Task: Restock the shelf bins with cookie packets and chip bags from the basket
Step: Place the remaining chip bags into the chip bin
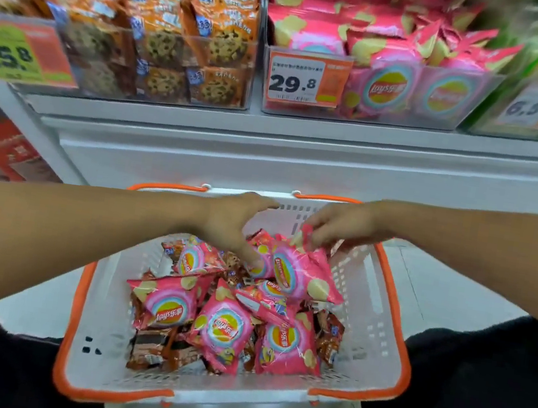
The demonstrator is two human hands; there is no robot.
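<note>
— What did the bags read?
— "Lay's" on pink chip bags lying in the basket under both hands. The right hand pinched one pink bag by its top edge; the left hand reached down, fingers relaxed, touching the pile.
— And prices?
— Above the hands, tags read 29.8 on the chip bin, 25.8 by the cookie packets.
</note>
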